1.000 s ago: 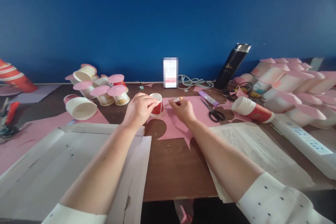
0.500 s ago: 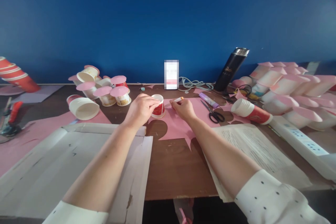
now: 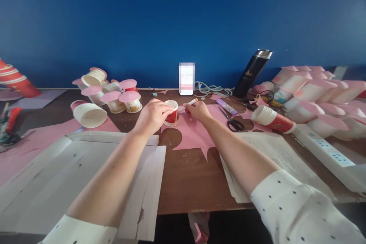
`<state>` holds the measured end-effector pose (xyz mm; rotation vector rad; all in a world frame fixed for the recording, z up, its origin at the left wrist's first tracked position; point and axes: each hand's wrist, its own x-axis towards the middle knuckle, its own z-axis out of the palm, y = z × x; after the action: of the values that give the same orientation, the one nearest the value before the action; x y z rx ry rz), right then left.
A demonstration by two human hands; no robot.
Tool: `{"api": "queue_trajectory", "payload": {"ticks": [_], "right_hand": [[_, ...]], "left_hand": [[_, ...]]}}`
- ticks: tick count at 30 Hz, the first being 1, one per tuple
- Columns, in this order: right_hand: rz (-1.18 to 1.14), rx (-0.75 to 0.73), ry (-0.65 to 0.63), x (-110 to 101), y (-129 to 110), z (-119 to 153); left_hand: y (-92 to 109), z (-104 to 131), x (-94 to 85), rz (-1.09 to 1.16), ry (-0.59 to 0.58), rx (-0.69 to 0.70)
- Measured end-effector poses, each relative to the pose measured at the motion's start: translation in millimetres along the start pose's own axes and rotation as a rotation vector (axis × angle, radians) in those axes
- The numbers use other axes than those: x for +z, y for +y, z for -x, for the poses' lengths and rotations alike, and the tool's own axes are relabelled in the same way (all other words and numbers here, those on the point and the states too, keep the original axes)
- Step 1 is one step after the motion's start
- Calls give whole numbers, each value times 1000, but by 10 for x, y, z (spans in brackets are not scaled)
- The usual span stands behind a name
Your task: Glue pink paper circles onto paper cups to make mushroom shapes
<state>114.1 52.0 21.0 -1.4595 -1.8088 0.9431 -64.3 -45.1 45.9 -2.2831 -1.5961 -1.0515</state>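
Observation:
On the pink paper sheet (image 3: 197,133) stands a red and white paper cup (image 3: 172,116), apparently mouth down. The fingers of my left hand (image 3: 153,116) are closed on its left side. My right hand (image 3: 198,110) pinches a white marker pen (image 3: 191,103) with an orange end. The pen slants toward the cup, its tip close to the cup's right side; I cannot tell whether they touch. To the right of my right hand lie a purple tube (image 3: 227,106) and black-handled scissors (image 3: 235,125).
Paper cups with pink discs (image 3: 130,97) sit at left; many more pink-topped cups (image 3: 323,91) crowd the right. A black bottle (image 3: 251,74), a phone (image 3: 187,80), a cup stack (image 3: 273,120), a power strip (image 3: 331,152) and a cardboard tray (image 3: 85,183) surround my arms.
My right hand and the pen have shifted slightly left, nearer the cup, and the pen's tilt has changed. My left hand stays on the cup. The view has moved slightly.

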Motion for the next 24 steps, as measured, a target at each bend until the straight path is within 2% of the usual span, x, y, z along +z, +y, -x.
{"api": "queue_trajectory", "payload": {"ticks": [15,24], "right_hand": [[28,-164,-34,-35,18,37],[26,-173,-62,-10,19,-37]], "left_hand": [[1,2,-6,17,-5,-4],[-15,4,9,7,2,0]]}}
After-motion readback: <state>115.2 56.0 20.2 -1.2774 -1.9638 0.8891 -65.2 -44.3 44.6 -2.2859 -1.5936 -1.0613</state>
